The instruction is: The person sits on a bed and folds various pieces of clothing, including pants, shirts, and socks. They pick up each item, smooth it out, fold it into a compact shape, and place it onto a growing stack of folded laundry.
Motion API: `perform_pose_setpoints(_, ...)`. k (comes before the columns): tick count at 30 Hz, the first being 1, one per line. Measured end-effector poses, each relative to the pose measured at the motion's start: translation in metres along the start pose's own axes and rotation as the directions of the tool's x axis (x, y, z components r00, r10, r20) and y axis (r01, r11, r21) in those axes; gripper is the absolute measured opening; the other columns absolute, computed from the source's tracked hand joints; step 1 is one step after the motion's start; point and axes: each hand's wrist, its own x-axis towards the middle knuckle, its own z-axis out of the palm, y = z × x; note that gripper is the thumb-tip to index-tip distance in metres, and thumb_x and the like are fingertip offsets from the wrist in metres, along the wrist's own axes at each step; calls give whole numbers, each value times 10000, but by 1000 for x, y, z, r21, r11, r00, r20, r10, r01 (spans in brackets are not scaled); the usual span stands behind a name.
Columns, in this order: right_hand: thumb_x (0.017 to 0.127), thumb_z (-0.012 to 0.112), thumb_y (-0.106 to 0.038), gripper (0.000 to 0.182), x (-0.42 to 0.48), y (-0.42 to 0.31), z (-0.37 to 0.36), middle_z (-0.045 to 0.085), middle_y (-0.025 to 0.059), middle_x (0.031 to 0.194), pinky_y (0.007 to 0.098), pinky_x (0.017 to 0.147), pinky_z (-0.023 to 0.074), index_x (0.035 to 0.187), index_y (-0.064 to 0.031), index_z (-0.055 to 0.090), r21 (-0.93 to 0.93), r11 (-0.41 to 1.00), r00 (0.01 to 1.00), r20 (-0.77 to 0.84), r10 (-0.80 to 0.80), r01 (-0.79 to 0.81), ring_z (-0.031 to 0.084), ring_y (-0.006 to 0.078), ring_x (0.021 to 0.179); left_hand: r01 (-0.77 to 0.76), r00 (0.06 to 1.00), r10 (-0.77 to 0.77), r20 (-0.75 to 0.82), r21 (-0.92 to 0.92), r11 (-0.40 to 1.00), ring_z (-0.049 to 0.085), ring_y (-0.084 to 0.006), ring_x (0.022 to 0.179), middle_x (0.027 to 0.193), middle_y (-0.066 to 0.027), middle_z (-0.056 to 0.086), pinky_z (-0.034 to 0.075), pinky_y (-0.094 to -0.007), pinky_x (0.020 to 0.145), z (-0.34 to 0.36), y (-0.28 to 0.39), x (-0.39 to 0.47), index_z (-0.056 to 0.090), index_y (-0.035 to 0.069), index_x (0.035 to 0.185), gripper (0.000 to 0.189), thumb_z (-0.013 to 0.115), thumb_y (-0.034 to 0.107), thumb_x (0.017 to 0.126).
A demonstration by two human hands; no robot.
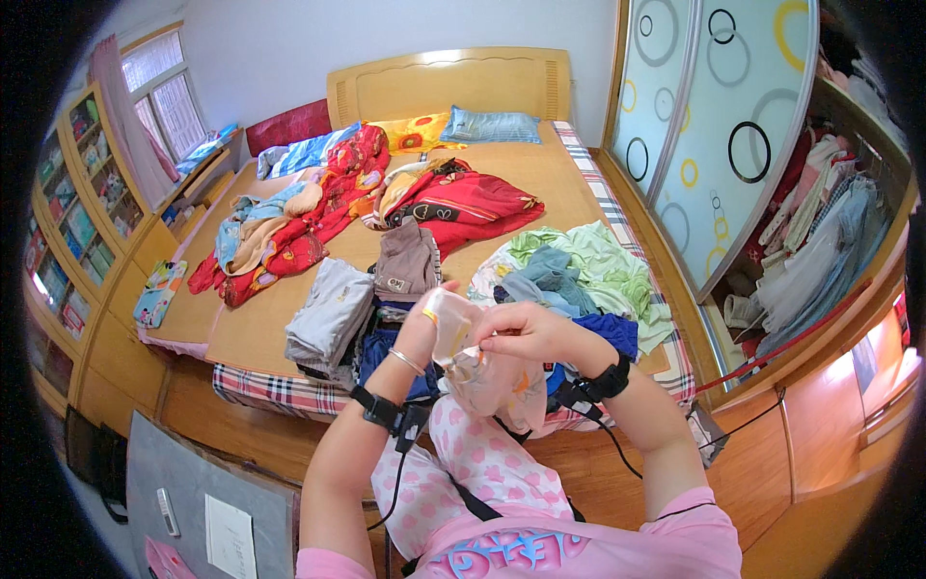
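A pale, thin cloth with orange marks [499, 383] hangs between my hands above my lap. My left hand [427, 326] is partly inside or behind its upper part, so its fingers are hidden. My right hand [517, 333] pinches the cloth between thumb and fingers. Just beyond, on the bed [535, 166], lie folded grey clothes [329, 311], a folded brown garment [406, 260] and dark blue folded clothes [383, 354]. To the right is a loose heap of light green cloth [604, 260], with teal clothing [550, 279] and a blue garment [615, 333].
Red blankets [477, 203] and two pillows [488, 127] lie farther back on the bed. A grey table [181, 463] with a remote control [167, 510] and paper stands at lower left. An open wardrobe [832, 210] holds hanging clothes at right. Cables run from both wrist straps.
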Motion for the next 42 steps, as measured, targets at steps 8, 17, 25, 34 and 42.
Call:
perform_pose_setpoints(8, 870, 618, -98, 131, 17, 11, 7, 666, 102, 883, 306, 746, 499, 951, -9, 669, -129, 990, 987, -143, -66, 48, 637, 210, 817, 20, 998, -23, 52, 60, 998, 575, -77, 786, 910, 2, 572, 471, -230, 640, 18, -16, -9, 526, 97, 1051, 105, 538, 89, 947)
perform_pose_setpoints(17, 856, 637, -74, 88, 9, 27, 8, 636, 81, 823, 318, 693, 471, 909, -11, 667, -293, 955, 921, -354, -160, 53, 598, 208, 779, 203, 946, -151, 287, -158, 966, 615, -102, 875, 989, -24, 634, 498, -258, 750, 18, -7, -17, 562, 34, 1166, 253, 542, 96, 922)
perform_pose_setpoints(25, 847, 675, -166, 159, 2, 39, 20, 597, 24, 780, 282, 664, 468, 929, -34, 642, 27, 978, 883, -425, 197, -206, 560, 121, 740, -8, 985, -88, 150, 544, 839, 524, -30, 671, 839, 57, 578, 427, -196, 563, 29, -3, -26, 591, 70, 1127, 235, 560, 139, 904)
perform_pose_setpoints(34, 856, 652, -254, 279, -24, 78, 71, 653, 86, 898, 336, 744, 492, 990, -8, 653, 61, 996, 943, -324, 78, -61, 614, 179, 811, -21, 999, 9, 33, 384, 923, 619, -98, 837, 966, -11, 664, 488, -242, 749, -8, 39, 0, 631, 49, 1078, 207, 511, 165, 955)
perform_pose_setpoints(42, 786, 687, -251, 255, -26, 80, 67, 636, 145, 767, 367, 659, 486, 872, -18, 628, 49, 969, 871, -429, 239, -241, 612, 271, 700, 101, 995, -91, -47, 591, 800, 585, -62, 835, 934, 24, 629, 470, -225, 726, -14, 84, 4, 614, 61, 1096, 214, 574, 175, 920)
